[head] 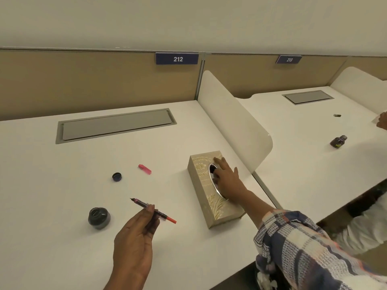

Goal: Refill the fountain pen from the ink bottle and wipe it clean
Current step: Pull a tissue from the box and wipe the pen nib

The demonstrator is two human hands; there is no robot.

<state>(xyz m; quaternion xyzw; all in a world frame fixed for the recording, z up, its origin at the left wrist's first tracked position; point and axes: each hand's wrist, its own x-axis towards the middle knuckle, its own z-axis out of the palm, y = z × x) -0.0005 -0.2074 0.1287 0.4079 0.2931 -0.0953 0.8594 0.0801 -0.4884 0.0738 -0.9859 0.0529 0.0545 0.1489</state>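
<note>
On white desk (41, 185), near front edge: L hand (134, 237) pinches fountain pen (146, 207) mid-barrel w/ fingertips, nib pointing up-left. Ink bottle (98, 217) stands uncapped just left of pen; bottle cap (116, 177) lies further back. R hand (227, 175): fingers spread, resting on tissue box (206, 197) at oval slot.
</note>
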